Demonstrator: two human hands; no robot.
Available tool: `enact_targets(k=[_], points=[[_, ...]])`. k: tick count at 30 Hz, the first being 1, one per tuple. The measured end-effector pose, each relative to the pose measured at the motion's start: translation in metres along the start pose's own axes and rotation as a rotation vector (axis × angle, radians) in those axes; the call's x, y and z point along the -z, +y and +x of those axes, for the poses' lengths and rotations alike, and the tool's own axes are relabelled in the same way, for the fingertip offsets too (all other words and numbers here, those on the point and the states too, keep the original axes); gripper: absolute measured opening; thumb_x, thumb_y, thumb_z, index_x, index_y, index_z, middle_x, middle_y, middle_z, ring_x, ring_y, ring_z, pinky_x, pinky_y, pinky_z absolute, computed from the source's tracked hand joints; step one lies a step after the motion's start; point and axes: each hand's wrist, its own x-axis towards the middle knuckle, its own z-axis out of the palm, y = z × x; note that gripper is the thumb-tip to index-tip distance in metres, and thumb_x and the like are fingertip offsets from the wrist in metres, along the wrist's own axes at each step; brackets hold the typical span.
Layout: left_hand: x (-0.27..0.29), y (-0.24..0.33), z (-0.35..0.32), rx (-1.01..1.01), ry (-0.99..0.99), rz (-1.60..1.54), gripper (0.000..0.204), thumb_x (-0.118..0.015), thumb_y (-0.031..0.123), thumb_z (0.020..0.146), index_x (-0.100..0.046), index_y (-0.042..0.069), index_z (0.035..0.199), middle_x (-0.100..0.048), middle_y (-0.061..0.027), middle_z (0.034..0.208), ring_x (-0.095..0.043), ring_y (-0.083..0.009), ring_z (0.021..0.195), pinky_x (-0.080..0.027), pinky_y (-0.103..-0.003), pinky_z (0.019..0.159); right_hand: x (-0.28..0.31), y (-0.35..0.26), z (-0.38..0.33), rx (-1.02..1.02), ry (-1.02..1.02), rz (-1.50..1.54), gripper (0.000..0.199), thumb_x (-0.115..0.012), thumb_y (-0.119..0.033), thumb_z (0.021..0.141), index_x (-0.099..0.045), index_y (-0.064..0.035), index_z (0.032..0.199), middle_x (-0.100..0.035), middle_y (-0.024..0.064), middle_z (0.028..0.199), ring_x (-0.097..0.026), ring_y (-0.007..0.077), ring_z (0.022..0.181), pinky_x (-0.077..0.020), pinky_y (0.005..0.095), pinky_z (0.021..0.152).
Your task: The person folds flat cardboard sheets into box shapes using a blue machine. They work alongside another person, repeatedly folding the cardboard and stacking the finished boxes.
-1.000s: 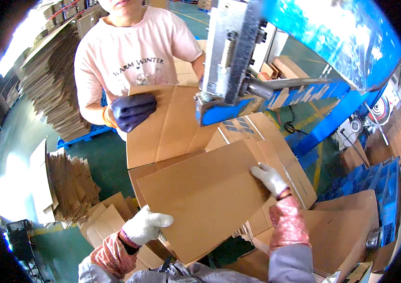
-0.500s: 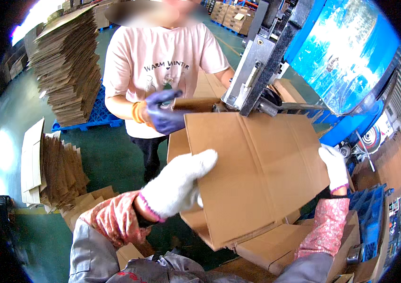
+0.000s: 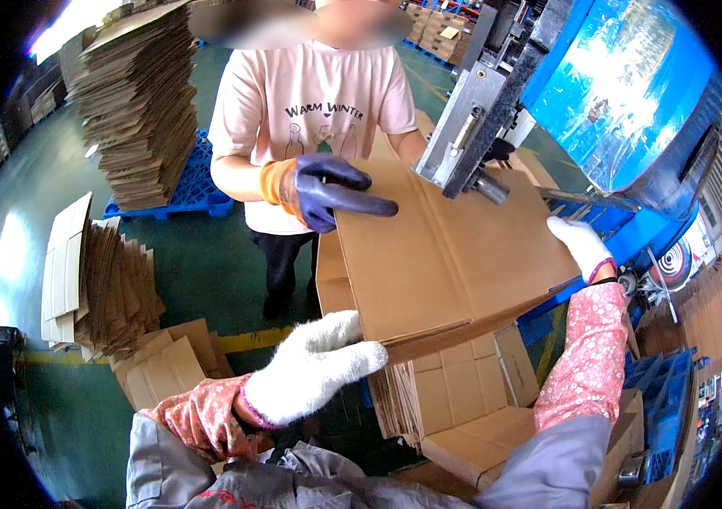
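1. The flat cardboard sheet (image 3: 437,254) now lies lower and flatter under the blue machine (image 3: 624,102).
2. The left hand (image 3: 314,369), fingers together, has slid to its near edge.
3. The right hand (image 3: 581,246) still presses its right edge, fingers together.
4. A co-worker's purple glove (image 3: 331,191) rests on its far corner.

A flattened brown cardboard box (image 3: 437,254) lay tilted at centre. More flat brown cartons (image 3: 454,399) lay beneath it, and a tall stack of flattened cartons (image 3: 144,102) stood at upper left.
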Motion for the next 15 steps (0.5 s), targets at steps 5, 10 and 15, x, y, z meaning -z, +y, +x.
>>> enact_targets(k=[5, 10, 15], points=[[-0.004, 0.000, 0.001, 0.002, -0.018, -0.007, 0.055, -0.071, 0.017, 0.097, -0.051, -0.008, 0.142, -0.064, -0.0090, 0.134, -0.057, -0.0145, 0.119, -0.045, -0.032, 0.106, 0.014, 0.032, -0.010, 0.046, -0.036, 0.080, 0.047, -0.060, -0.039, 0.101, -0.069, 0.0018, 0.121, -0.072, 0.0065, 0.112, -0.064, 0.0150, 0.099, -0.0502, 0.0305, 0.088], [-0.006, -0.003, -0.001, -0.006, -0.018, -0.039, 0.054, -0.070, 0.017, 0.098, -0.052, -0.008, 0.142, -0.064, -0.0084, 0.134, -0.056, -0.0137, 0.119, -0.044, -0.031, 0.106, 0.015, 0.082, -0.051, 0.022, -0.160, 0.440, 0.062, -0.037, -0.051, 0.106, -0.053, -0.0042, 0.144, -0.061, 0.0130, 0.140, -0.060, 0.0250, 0.123, -0.0474, 0.0392, 0.102], [-0.009, -0.003, -0.006, -0.007, -0.027, 0.000, 0.053, -0.069, 0.017, 0.099, -0.052, -0.007, 0.142, -0.064, -0.0071, 0.133, -0.056, -0.0122, 0.118, -0.044, -0.031, 0.105, -0.007, 0.095, -0.086, -0.067, -0.125, 0.656, 0.093, -0.028, -0.078, 0.098, -0.035, -0.0046, 0.156, -0.047, 0.0180, 0.154, -0.047, 0.0401, 0.137, -0.0388, 0.0607, 0.107]])
